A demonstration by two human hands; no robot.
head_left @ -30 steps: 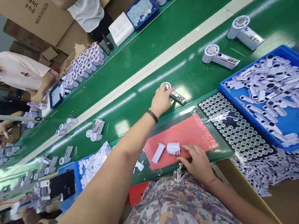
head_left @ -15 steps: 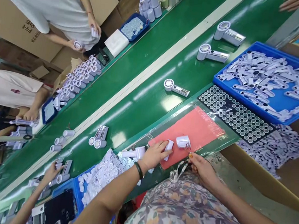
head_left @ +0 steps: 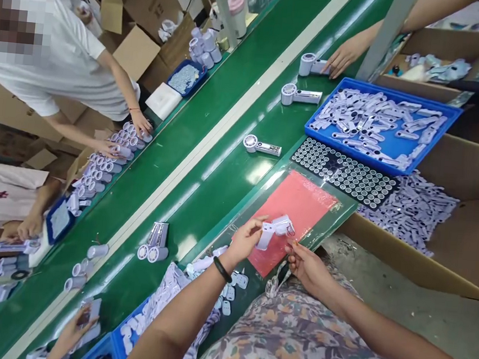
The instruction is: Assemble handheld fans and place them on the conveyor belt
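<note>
Together, the left hand and right hand work low in the middle of the frame, above a red mat on a green conveyor table. The left fingers are closed around a white plastic handle shell, which is held tilted just over the mat. Touching the shell's upper end is a white cylindrical fan head, with a thin wire at its end. The right fingertips are curled just beside that wired end; whether they grip it, I cannot tell.

Above the mat lies a black tray of round discs, and beyond it a blue tray is piled with white handle parts. Assembled white handheld fans lie on the belt toward the upper right, where a co-worker's hand reaches to another. Loose white parts fill a blue crate at lower centre and spill from a cardboard box at right. At upper left, a co-worker's hands are among rows of white cylinders.
</note>
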